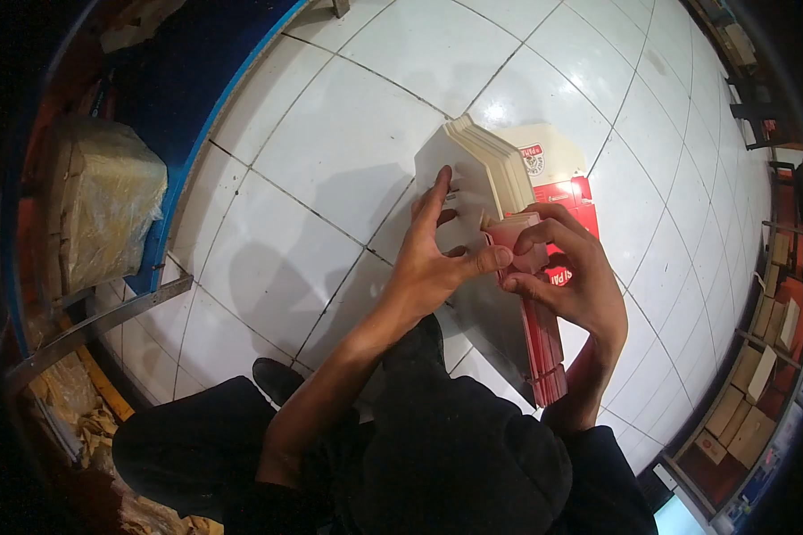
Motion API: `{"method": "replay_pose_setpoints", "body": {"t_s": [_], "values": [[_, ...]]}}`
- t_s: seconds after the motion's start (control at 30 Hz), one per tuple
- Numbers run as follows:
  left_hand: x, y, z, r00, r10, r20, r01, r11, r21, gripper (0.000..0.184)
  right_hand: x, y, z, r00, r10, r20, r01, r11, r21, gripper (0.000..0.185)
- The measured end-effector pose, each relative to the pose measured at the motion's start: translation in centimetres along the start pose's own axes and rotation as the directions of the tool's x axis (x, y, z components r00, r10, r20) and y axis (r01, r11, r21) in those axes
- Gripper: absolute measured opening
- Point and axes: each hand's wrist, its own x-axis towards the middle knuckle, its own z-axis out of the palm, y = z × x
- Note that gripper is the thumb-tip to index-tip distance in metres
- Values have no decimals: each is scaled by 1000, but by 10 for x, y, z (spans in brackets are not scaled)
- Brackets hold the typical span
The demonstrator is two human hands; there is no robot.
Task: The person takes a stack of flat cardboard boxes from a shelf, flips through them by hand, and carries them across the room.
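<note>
A stack of flat cardboard sheets (491, 165), cream and red along its edges, stands on its side above the tiled floor. My left hand (437, 259) lies against the grey face of the stack, fingers spread and thumb reaching its edge. My right hand (575, 267) curls around the red flaps (517, 239) at the middle of the stack, with thumb and fingers bent onto them. Right of the stack and partly behind my right hand lies a red and white printed sheet (553, 169).
A blue table (187, 152) with a metal frame is at the left, beside a plastic-wrapped bundle (111, 205). Below it lies crumpled brown material (71, 392). Shelves with cardboard boxes (727, 410) line the right side. My legs are at the bottom.
</note>
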Motion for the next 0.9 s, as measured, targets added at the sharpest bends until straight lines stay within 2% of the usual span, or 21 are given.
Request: {"method": "replay_pose_setpoints", "body": {"t_s": [0.27,0.47,0.9], "values": [[0,-1,0,1000,5,3,-4,1000,-23,135,0,-6,0,997,79,27,-81,993,86,44],[0,0,0,1000,11,0,-11,1000,-12,135,1,-6,1,999,43,27,-45,995,88,40],[0,1,-1,1000,-23,2,24,1000,-2,133,-1,-3,-2,995,79,58,-85,989,118,34]]}}
